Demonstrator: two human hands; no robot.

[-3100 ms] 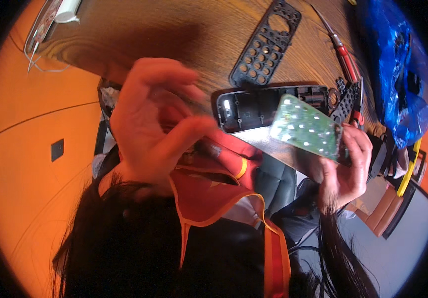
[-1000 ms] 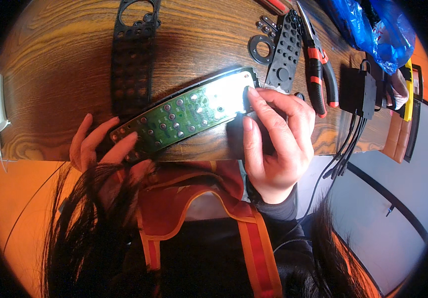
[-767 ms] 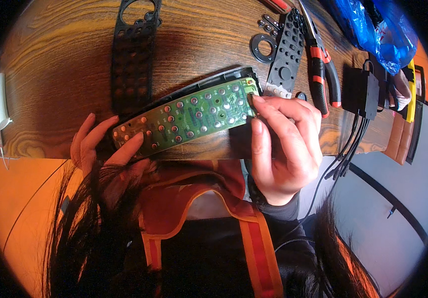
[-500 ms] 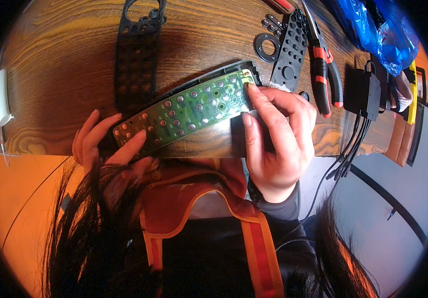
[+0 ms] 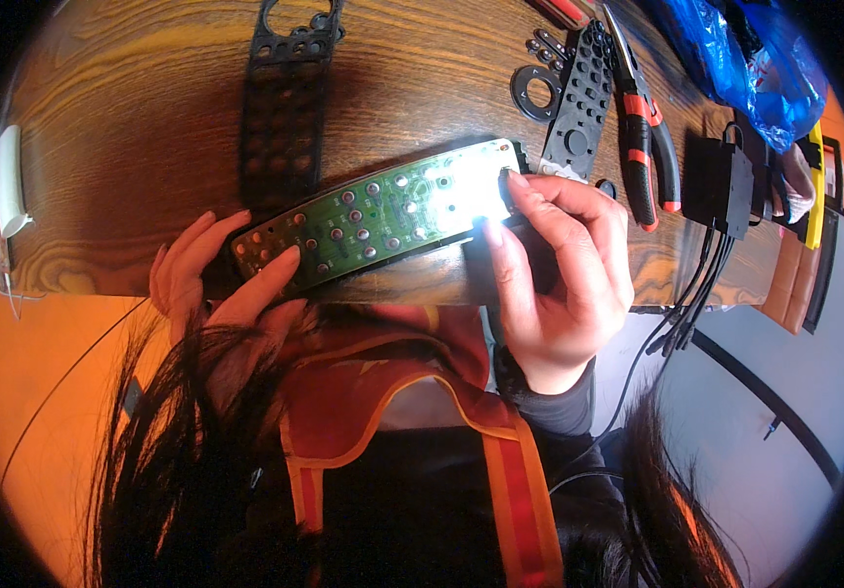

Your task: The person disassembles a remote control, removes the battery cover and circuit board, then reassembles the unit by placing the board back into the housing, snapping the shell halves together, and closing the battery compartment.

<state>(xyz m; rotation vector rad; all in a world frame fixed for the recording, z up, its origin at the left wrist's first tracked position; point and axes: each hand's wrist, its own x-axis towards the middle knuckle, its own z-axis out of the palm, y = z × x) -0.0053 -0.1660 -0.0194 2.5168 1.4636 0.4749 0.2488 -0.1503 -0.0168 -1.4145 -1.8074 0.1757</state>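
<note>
- Green circuit board [image 5: 378,211] held long and slanted above the near edge of the wooden table [image 5: 128,127], seated in a dark shell that shows only along its edges.
- Left hand [image 5: 221,279] clasped on the lower-left end of the board, thumb lying across the top face, fingers curled under and behind.
- Right hand [image 5: 564,274] pinching the upper-right end of the board, fingertips on the brightly lit corner, thumb along the near long side.
- Step in hand, as a judgement: fitting or lifting the board at its shell, both ends steadied; cannot tell from this view whether the board is being pressed in or prised out.
- Next move likely calls for an even pull or push at both ends, board kept level so no corner catches on the shell.
- Beyond the board, touching nothing: black button frame [image 5: 285,108] lying flat on the table, just behind the board's left half.
- Right of the board's upper end: black perforated strip [image 5: 578,98], a small ring [image 5: 537,90] beside it, then red-handled pliers [image 5: 642,137].
- Further right of the board: black adapter [image 5: 721,181] with cables hanging over the table edge, blue plastic bag [image 5: 735,49] behind it.
- Open room: bare wood left of the board and behind its left end; crowded to the right, so any setting down better made leftward.
</note>
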